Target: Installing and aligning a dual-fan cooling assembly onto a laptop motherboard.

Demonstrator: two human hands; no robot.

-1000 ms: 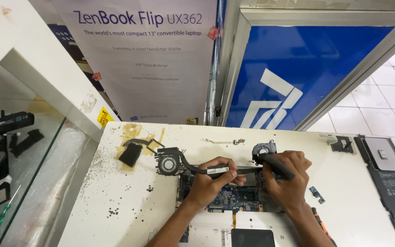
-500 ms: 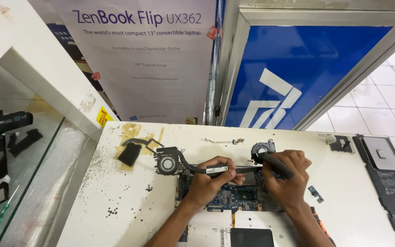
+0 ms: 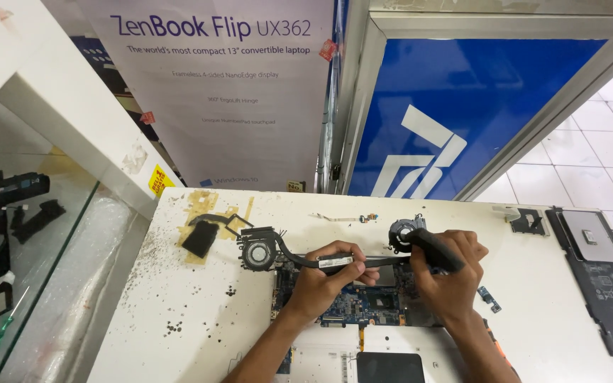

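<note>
Between the fingers of both hands sits the black twin-fan heat-pipe cooling assembly (image 3: 299,257), held just above the blue laptop motherboard (image 3: 363,305) on the white speckled desk (image 3: 179,305). Left hand (image 3: 324,280) has its fingers curled around the middle of the pipe, right on its small white label strip (image 3: 336,262). Right hand (image 3: 448,273) is wrapped tight round a chunky black tool handle (image 3: 434,248), tip close to the right-hand fan, though I can't tell exactly where it touches. Looks to me like the cooler is being worked on while it's off the board; the next move probably calls for keeping that pipe steady and level so it doesn't bend.

Beyond the fingertips, a pale upright poster with dark lettering (image 3: 214,92) stands behind the desk, and a blue panel with a white angular logo (image 3: 427,142) is past the right knuckles. Left of the left fingers there's yellowish tape residue (image 3: 211,206) and a small yellow sticker (image 3: 159,181) on the white shelf edge.
</note>
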